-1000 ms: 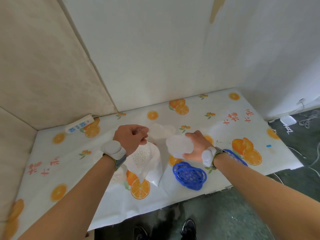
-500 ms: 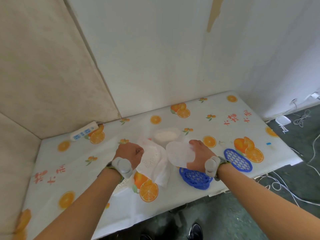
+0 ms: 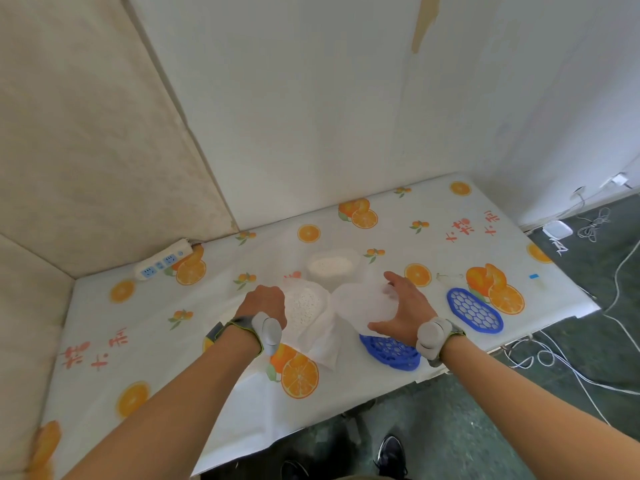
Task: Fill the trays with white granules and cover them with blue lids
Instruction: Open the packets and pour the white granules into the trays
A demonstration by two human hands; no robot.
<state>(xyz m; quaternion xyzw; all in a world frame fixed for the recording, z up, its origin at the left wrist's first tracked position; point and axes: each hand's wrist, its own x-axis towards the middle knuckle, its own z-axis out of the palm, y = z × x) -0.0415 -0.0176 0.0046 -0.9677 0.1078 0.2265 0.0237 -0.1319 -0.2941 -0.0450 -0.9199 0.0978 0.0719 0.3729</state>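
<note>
My left hand point(image 3: 265, 304) grips the edge of a white bag of white granules point(image 3: 306, 311) that lies open on the table. My right hand point(image 3: 403, 308) holds an empty translucent white tray point(image 3: 363, 303) by its rim, just right of the bag and above the table. A tray filled with white granules point(image 3: 330, 265) stands behind both hands. One blue honeycomb lid point(image 3: 389, 351) lies partly under my right wrist near the front edge. A second blue lid point(image 3: 474, 310) lies flat to the right.
The table point(image 3: 138, 327) carries an orange-print cloth. A white power strip point(image 3: 162, 259) lies at the back left by the wall. Walls close the back and left. White cables point(image 3: 588, 341) trail over the dark floor on the right; my shoes show below the front edge.
My left hand has lowered the bag of granules from above the far tray down toward the table. My right hand has kept the empty tray, brought nearer the bag.
</note>
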